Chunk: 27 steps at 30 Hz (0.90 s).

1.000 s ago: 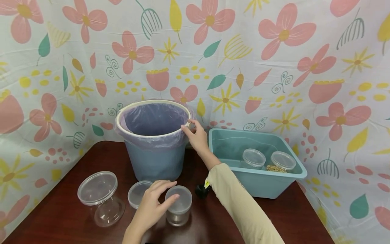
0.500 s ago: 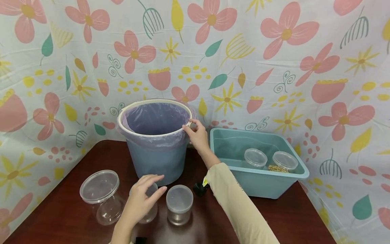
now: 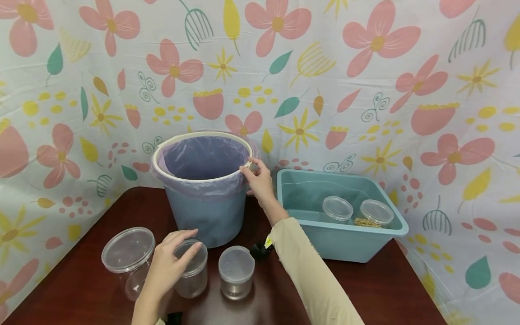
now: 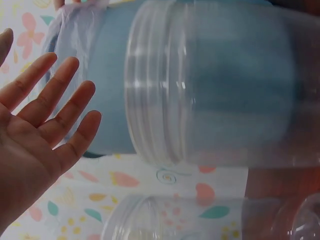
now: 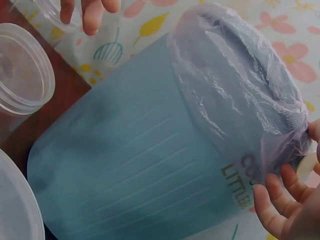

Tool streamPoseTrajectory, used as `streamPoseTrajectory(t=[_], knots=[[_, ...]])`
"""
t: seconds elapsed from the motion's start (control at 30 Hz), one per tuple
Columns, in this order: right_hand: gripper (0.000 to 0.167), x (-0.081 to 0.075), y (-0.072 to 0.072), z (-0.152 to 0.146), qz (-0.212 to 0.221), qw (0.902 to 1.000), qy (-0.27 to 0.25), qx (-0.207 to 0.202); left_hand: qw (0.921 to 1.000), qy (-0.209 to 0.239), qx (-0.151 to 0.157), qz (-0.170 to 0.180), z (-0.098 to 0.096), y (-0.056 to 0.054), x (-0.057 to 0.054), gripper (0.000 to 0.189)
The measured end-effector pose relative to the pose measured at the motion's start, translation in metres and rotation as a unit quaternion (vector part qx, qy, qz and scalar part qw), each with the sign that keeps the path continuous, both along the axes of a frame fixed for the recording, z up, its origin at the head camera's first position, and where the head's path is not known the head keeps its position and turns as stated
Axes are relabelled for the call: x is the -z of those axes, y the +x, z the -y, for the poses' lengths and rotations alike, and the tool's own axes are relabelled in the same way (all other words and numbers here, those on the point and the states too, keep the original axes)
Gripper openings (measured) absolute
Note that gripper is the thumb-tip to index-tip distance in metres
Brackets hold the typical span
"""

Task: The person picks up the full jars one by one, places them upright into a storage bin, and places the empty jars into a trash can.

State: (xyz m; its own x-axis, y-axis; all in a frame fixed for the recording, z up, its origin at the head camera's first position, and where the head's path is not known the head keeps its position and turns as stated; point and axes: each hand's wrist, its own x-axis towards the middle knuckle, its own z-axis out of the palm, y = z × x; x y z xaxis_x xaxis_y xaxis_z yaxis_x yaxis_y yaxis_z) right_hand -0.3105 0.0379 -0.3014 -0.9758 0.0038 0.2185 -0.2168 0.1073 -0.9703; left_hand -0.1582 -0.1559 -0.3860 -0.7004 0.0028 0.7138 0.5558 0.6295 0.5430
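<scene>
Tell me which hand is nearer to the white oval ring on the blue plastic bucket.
Right. The right hand pinches the white oval ring at its right side; the left hand is apart from it, near a clear round plastic jar in front of the bucket.

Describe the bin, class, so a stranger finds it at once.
Find the dark table before the floral curtain. Left of the rectangular tub stands the bin, tall and blue, the right hand on its rim; of the two, only it wears a purplish liner.

Teal tub (image 3: 333, 241) on reddish-brown table (image 3: 386, 293) — floral cloth (image 3: 300, 99) behind.
</scene>
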Motion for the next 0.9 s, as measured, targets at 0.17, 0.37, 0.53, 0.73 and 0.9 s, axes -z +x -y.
streamPoseTrajectory(t=[0.17, 0.37, 0.53, 0.73, 0.9], knots=[[0.040, 0.002, 0.000, 0.000, 0.011, 0.9997, -0.019, -0.009, 0.9997, 0.013, -0.019, 0.013, 0.009, 0.002, 0.001, 0.028], [0.040, 0.000, 0.001, 0.000, 0.013, 0.9998, -0.014, -0.010, 0.9979, 0.029, -0.044, 0.037, 0.018, 0.004, 0.003, 0.026], [0.041, 0.000, 0.001, 0.001, 0.013, 0.9998, -0.011, -0.011, 0.9965, 0.027, -0.069, 0.038, 0.026, 0.005, 0.005, 0.025], [0.041, 0.001, 0.000, 0.001, 0.009, 0.9998, -0.013, -0.013, 0.9958, 0.024, -0.088, 0.013, 0.036, 0.005, 0.005, 0.025], [0.041, 0.001, 0.001, 0.000, 0.006, 0.9998, -0.013, -0.010, 0.9956, 0.031, -0.089, -0.005, 0.043, 0.001, 0.006, 0.025]])
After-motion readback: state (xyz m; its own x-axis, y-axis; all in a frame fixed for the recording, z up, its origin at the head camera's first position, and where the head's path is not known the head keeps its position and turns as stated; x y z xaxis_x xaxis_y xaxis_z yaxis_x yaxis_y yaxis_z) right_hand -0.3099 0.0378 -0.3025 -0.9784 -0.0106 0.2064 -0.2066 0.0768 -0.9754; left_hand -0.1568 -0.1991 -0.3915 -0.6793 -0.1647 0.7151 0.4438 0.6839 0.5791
